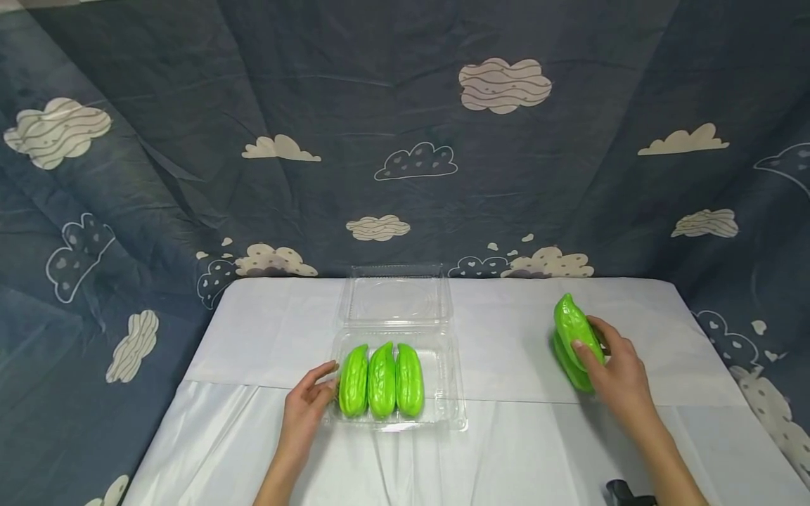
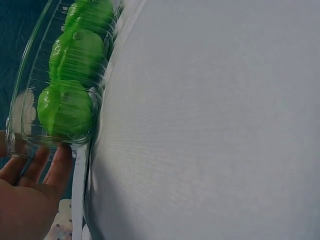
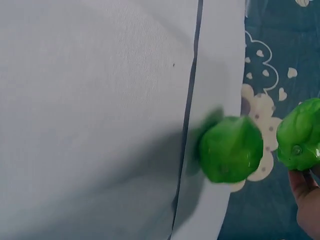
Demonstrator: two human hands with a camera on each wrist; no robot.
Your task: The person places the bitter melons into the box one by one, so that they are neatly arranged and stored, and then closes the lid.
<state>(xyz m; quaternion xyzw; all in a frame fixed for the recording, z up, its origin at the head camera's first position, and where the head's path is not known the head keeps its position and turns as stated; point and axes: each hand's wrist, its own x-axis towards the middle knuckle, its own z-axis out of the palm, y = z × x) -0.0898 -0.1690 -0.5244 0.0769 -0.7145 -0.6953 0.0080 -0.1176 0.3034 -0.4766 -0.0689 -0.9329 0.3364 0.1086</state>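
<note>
My right hand (image 1: 616, 369) grips a glossy green bitter melon (image 1: 576, 325), thumb on the near side and fingers round the far side. A second bitter melon (image 1: 568, 362) lies beneath it in the head view; the right wrist view shows this lower bitter melon (image 3: 231, 150) on the table, apart from the held one (image 3: 300, 134). Three more bitter melons (image 1: 382, 380) lie side by side in a clear plastic container (image 1: 444, 379). Fingertips of my left hand (image 1: 306, 407) touch the container's left wall, and in the left wrist view the fingers (image 2: 59, 165) look fairly straight there.
The container's clear lid (image 1: 395, 301) stands open toward the back of the white-covered table (image 1: 506, 450). A dark curtain (image 1: 405, 197) with cloud prints hangs behind. Near the right forearm, a black object (image 1: 623, 494) shows at the front edge.
</note>
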